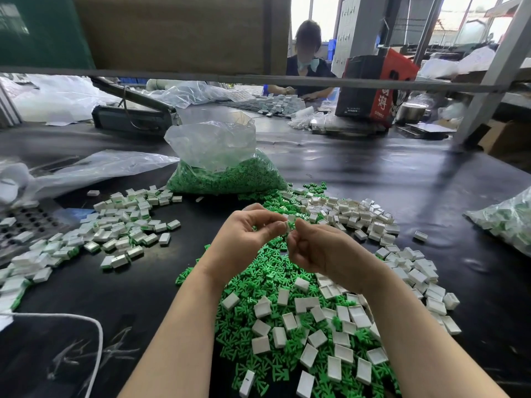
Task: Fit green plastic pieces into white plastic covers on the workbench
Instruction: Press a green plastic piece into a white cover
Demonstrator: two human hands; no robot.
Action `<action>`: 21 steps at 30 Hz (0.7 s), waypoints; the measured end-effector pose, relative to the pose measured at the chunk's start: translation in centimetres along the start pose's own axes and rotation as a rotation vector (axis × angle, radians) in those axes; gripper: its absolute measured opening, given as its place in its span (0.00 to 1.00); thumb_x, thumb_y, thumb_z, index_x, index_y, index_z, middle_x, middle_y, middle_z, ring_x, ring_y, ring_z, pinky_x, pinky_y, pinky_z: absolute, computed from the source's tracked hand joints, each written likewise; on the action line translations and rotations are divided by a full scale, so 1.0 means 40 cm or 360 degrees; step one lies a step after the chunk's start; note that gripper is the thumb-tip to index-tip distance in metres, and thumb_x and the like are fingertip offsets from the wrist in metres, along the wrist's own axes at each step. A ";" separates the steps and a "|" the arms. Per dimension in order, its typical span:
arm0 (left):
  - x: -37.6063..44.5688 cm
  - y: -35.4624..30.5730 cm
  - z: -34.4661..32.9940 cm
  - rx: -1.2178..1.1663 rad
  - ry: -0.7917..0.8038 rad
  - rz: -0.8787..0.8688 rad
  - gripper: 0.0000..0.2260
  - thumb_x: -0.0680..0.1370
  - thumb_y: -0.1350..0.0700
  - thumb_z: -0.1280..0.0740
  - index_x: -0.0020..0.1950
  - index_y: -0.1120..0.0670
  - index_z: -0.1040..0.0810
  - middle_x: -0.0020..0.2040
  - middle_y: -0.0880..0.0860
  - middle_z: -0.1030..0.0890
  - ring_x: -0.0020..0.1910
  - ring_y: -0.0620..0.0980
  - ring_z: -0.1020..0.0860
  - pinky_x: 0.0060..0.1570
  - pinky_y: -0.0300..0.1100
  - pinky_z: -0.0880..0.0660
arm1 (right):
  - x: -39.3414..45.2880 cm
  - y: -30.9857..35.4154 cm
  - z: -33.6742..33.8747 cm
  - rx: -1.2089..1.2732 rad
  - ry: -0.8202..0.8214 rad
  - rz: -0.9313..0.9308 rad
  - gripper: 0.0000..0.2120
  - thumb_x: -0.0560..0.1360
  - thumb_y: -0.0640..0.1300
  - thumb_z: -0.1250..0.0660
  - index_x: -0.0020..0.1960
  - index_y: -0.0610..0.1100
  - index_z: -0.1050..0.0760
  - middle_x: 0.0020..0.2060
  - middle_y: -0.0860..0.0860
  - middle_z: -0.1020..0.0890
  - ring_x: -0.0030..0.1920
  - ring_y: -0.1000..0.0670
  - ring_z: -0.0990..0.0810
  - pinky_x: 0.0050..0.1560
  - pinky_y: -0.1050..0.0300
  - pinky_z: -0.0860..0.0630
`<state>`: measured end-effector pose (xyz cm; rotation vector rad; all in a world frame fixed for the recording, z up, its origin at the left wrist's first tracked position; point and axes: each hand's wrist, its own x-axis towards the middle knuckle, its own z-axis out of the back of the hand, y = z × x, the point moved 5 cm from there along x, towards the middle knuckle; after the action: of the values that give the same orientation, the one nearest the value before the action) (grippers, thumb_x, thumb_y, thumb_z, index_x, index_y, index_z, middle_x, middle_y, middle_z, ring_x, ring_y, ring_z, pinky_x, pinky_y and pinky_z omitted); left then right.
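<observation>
Pinching one small white cover [288, 225] between left hand [248, 239] and right hand [319, 251], frame centre. Glossy green forked pieces [258, 271] heaped below. Red box [376, 84] lettering upper right unreadable.

- Black worktop [388, 173], glossy, scuffed.
- Grey metal rail [258, 79] crosses above it.
- Brown board [172, 33] behind rail.
- Bright windows [316, 12] at rear; daylight.

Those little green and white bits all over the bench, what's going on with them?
A person is assembling small parts by hand. The left hand and right hand together pinch a white cover with a green piece. Loose green pieces and empty white covers lie below; finished ones are piled to the left.
</observation>
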<state>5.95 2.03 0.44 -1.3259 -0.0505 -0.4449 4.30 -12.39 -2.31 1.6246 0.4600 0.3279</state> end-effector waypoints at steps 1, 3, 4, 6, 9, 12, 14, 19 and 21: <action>0.000 -0.002 -0.001 -0.0014 -0.0012 0.0005 0.04 0.76 0.60 0.30 0.48 0.54 0.16 0.44 0.49 0.24 0.45 0.42 0.23 0.50 0.35 0.25 | 0.002 -0.003 -0.006 0.0115 0.0032 -0.0022 0.18 0.74 0.58 0.37 0.47 0.41 0.25 0.36 0.47 0.25 0.36 0.51 0.27 0.38 0.61 0.31; -0.001 -0.007 -0.008 -0.0083 -0.0005 0.0018 0.05 0.76 0.61 0.30 0.49 0.55 0.16 0.44 0.49 0.26 0.44 0.42 0.23 0.49 0.36 0.25 | 0.006 -0.001 -0.022 0.0337 0.0095 0.0000 0.19 0.75 0.56 0.39 0.51 0.39 0.25 0.36 0.46 0.23 0.37 0.51 0.25 0.40 0.62 0.27; -0.002 -0.010 -0.011 -0.0128 0.0002 0.0022 0.05 0.76 0.61 0.31 0.49 0.56 0.16 0.44 0.49 0.26 0.43 0.41 0.23 0.49 0.35 0.26 | 0.009 0.001 -0.028 0.0442 0.0113 0.0027 0.18 0.74 0.55 0.38 0.51 0.39 0.25 0.36 0.46 0.22 0.38 0.51 0.24 0.43 0.61 0.27; -0.002 -0.014 -0.012 -0.0178 0.0008 0.0026 0.05 0.76 0.62 0.31 0.48 0.56 0.16 0.43 0.50 0.26 0.44 0.42 0.22 0.50 0.36 0.25 | 0.011 0.004 -0.036 0.0588 0.0117 0.0082 0.17 0.74 0.54 0.37 0.51 0.40 0.24 0.36 0.47 0.21 0.38 0.51 0.23 0.46 0.60 0.27; -0.004 -0.019 -0.010 -0.0118 0.0040 0.0020 0.05 0.77 0.62 0.32 0.48 0.56 0.16 0.45 0.52 0.26 0.47 0.47 0.23 0.56 0.44 0.23 | 0.014 0.003 -0.044 0.0674 0.0086 0.0130 0.16 0.76 0.52 0.38 0.52 0.40 0.22 0.35 0.48 0.22 0.37 0.53 0.23 0.44 0.63 0.26; -0.006 -0.029 -0.022 -0.0008 0.0118 -0.0016 0.05 0.79 0.63 0.35 0.48 0.59 0.19 0.48 0.55 0.27 0.48 0.47 0.24 0.59 0.49 0.27 | 0.017 0.002 -0.045 0.0733 0.0039 0.0149 0.12 0.70 0.53 0.32 0.43 0.44 0.18 0.34 0.49 0.22 0.35 0.53 0.23 0.40 0.64 0.27; -0.007 -0.034 -0.025 0.0001 0.0148 -0.0026 0.05 0.80 0.64 0.36 0.49 0.60 0.21 0.48 0.55 0.27 0.48 0.47 0.24 0.60 0.49 0.28 | 0.018 0.001 -0.044 0.0773 0.0020 0.0145 0.11 0.68 0.52 0.31 0.42 0.45 0.17 0.34 0.49 0.22 0.34 0.53 0.23 0.40 0.64 0.26; -0.012 -0.035 -0.024 -0.0010 0.0168 -0.0028 0.05 0.80 0.65 0.37 0.50 0.61 0.21 0.48 0.53 0.28 0.48 0.47 0.25 0.60 0.49 0.28 | 0.018 -0.004 -0.043 0.0823 0.0013 0.0173 0.13 0.70 0.50 0.31 0.46 0.41 0.22 0.34 0.48 0.24 0.34 0.52 0.24 0.39 0.64 0.24; -0.013 -0.036 -0.025 -0.0012 0.0168 -0.0030 0.05 0.80 0.65 0.37 0.50 0.60 0.21 0.47 0.53 0.28 0.48 0.47 0.25 0.60 0.49 0.28 | 0.017 -0.002 -0.043 0.0813 0.0023 0.0199 0.13 0.70 0.50 0.32 0.46 0.40 0.23 0.34 0.48 0.24 0.34 0.52 0.24 0.39 0.64 0.24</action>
<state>4.76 1.00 1.38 -1.3085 0.0269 -0.5310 4.08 -10.54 -2.25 2.1556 0.4787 0.3325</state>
